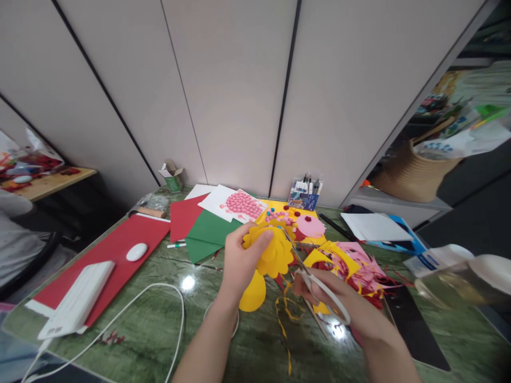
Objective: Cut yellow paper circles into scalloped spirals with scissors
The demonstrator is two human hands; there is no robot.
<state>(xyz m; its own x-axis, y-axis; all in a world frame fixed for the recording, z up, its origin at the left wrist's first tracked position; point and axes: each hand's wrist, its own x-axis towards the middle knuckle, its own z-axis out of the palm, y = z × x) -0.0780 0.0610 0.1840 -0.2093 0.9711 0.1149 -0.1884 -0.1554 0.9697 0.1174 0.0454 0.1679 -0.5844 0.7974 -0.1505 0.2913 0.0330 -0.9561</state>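
Observation:
My left hand (243,258) pinches a yellow paper flower (275,252) with a scalloped edge, the thumb lying across its face. In my right hand (331,295) is a pair of scissors (333,303) with pale handles, its blades reaching up to the flower's right edge. Whether the blades touch the paper I cannot tell. Just below the flower lies a rounded yellow paper piece (253,292). A thin curled yellow paper strip (285,319) rests on the green table between my forearms.
Pink and yellow paper scraps (359,266) heap at the right. Behind my hands lie green paper (207,234), a white sheet with pink dots (215,205) and a marker box (305,194). A power strip (77,298) with its cable and a white mouse (136,251) sit left.

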